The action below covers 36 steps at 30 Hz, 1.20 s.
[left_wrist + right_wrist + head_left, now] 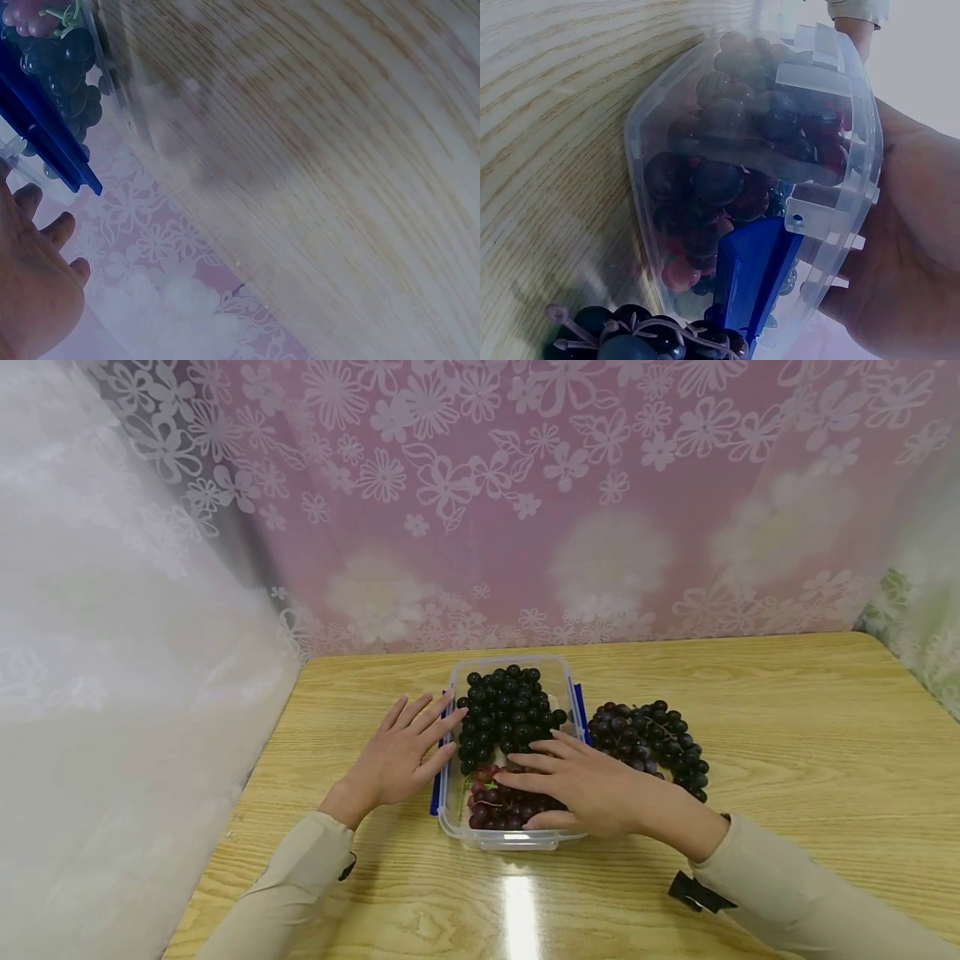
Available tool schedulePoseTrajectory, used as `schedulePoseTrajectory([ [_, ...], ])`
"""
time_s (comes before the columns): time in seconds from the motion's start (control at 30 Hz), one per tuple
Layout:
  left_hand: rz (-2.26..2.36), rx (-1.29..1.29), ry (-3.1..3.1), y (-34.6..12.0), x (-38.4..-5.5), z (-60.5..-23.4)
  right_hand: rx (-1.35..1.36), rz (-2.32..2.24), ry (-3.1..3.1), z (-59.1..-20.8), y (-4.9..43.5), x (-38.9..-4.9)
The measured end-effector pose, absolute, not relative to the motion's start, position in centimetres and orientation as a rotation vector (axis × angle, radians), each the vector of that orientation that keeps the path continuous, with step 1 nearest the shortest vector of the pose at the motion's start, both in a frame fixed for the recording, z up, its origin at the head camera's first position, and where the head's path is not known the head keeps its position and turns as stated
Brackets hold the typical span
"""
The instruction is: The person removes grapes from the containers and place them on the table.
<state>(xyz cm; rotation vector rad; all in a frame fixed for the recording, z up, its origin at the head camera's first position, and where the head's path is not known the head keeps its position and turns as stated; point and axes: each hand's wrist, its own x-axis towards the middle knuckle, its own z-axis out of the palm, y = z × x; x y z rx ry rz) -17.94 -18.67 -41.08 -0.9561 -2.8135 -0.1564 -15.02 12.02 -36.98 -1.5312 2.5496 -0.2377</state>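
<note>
A clear plastic container with blue side clips stands on the table. Inside it, a bunch of dark grapes fills the far part and a bunch of red grapes lies in the near part. My left hand is at the container's left side, fingers extended, fingertips at the rim. My right hand reaches over the right rim with fingers spread above the red grapes; whether they touch is hard to tell. In the right wrist view, grapes show through the container wall beside the right hand.
More dark grapes lie on the table against the container's right side, partly behind the right forearm. The wooden table ends at a pink floral curtain at the back. A white sheet hangs on the left.
</note>
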Motion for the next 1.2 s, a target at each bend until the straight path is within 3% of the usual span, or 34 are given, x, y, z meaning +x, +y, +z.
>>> schedulePoseTrajectory([
  [0.4, -0.151, -0.956, -2.808, -18.74, -18.0, -41.19, -1.598, -0.368, 2.532, -36.83, 11.48, -15.39],
  [1.0, -0.17, -0.949, -2.8, -18.64, -17.88, -41.17, -1.455, -0.469, 2.594, -37.16, 11.21, -15.32],
  [1.2, -0.176, -0.949, -2.796, -18.59, -17.88, -41.18, -1.555, -0.512, 2.561, -37.42, 11.21, -15.42],
])
